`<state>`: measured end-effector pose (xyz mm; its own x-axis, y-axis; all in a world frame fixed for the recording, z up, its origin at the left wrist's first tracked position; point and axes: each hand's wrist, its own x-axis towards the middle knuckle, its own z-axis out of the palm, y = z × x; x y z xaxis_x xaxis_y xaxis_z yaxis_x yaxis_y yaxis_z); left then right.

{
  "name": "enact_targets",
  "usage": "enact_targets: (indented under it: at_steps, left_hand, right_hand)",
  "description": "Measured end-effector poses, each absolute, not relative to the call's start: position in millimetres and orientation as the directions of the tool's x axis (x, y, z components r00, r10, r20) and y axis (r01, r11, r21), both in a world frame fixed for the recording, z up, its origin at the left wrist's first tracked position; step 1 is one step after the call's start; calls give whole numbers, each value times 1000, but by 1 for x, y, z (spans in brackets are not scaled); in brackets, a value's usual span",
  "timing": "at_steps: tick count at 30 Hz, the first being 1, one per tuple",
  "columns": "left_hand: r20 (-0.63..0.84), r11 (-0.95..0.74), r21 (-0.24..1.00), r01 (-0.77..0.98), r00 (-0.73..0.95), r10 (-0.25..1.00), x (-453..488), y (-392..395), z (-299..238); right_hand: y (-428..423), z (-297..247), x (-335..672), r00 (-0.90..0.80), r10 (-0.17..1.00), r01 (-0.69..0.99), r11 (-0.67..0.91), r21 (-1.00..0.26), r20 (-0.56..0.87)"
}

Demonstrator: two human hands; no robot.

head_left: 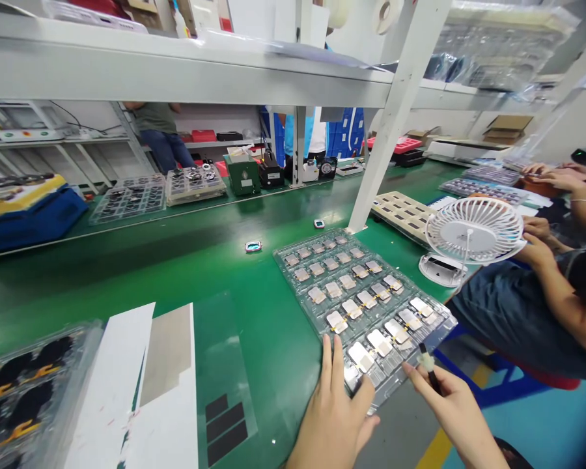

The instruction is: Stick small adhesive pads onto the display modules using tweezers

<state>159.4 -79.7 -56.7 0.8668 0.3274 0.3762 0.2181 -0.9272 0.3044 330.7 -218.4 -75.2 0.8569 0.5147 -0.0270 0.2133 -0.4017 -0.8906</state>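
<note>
A clear plastic tray (361, 306) lies on the green bench, holding several rows of small silver rectangular modules with gold strips. My left hand (334, 417) rests at the tray's near edge, fingers spread over it and touching the modules closest to me. My right hand (452, 407) pinches a thin black-handled tool (432, 374) with a white tufted tip, just off the tray's near right corner. The tip hovers close to the tray, and I cannot tell whether it touches.
A white desk fan (473, 231) stands beyond the tray, and a co-worker (527, 312) sits at the right. A white shelf post (395, 124) rises from the bench. White sheets (110, 391) and a black-padded tray (24, 391) lie at the left. Further trays line the far bench.
</note>
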Motion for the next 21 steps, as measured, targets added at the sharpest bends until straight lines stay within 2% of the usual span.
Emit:
enact_targets:
  at_steps: [11,17,21]
  left_hand:
    - [421,-944,271,190,858,294,159,-82,-63]
    - [438,-947,270,175,854,282,160,-85,-70]
    - [401,-946,297,134,881,250,160,-86,-64]
  right_hand:
    - [-226,-69,324,882,466,150,-412,-899,-67]
    - [-236,-72,335,845,519,147,-457,-877,-128]
    - [-244,-69,338,856,516,263,-476,-839,-24]
